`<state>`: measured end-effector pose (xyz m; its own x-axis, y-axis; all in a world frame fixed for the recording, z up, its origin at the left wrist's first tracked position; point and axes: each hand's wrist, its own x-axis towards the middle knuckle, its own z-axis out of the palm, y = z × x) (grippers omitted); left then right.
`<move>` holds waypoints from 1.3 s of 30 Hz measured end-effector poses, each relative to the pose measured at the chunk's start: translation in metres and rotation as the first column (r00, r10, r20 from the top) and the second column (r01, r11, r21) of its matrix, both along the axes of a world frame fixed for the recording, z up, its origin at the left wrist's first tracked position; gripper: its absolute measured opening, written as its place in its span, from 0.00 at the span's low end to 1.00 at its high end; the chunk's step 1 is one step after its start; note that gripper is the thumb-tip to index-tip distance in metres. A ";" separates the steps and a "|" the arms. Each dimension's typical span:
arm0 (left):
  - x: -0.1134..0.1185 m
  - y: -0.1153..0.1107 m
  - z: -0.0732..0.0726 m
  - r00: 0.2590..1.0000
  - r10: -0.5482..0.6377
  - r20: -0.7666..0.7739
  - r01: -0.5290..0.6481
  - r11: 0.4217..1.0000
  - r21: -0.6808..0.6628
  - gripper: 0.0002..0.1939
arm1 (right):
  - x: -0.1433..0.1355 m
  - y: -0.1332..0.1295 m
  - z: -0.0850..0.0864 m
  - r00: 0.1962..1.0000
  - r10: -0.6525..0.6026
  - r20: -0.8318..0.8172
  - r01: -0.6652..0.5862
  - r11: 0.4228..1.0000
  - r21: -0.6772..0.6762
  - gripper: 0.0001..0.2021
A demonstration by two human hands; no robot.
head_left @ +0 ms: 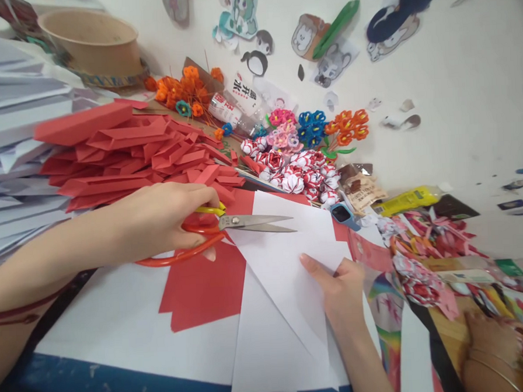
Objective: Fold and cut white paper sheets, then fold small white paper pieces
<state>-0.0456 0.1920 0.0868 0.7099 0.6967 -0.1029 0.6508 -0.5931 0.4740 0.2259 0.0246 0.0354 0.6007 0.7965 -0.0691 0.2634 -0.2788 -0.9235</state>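
A: Where are the scissors (256,222)?

B: In the person's left hand (161,216), its fingers wrapped around the red-orange handles. The blades stand slightly apart and point right, over the white sheets (274,277). Whether they touch the paper, one cannot tell.

A: And the right hand (343,291)?

B: It grips the white sheets near their right edge, thumb on top, the other fingers partly hidden.

A: What lies around them?

B: Red sheets (207,289), just left of the white ones, on the blue surface (122,379). Beyond the left hand are folded red strips (123,150); near the wall (439,81), red-and-white flowers (304,173). Another person's hand (492,339) shows at lower right.
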 end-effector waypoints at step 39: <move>0.018 -0.011 -0.018 0.993 -0.101 0.055 0.106 0.989 -0.099 0.17 | -0.013 0.002 0.003 0.981 0.191 0.007 -0.191 0.981 -0.010 0.12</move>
<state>-0.0273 0.1814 0.0687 0.7836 0.6071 -0.1320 0.5626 -0.6033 0.5653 0.2127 0.0262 0.0387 0.4379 0.8961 -0.0730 0.3202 -0.2314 -0.9187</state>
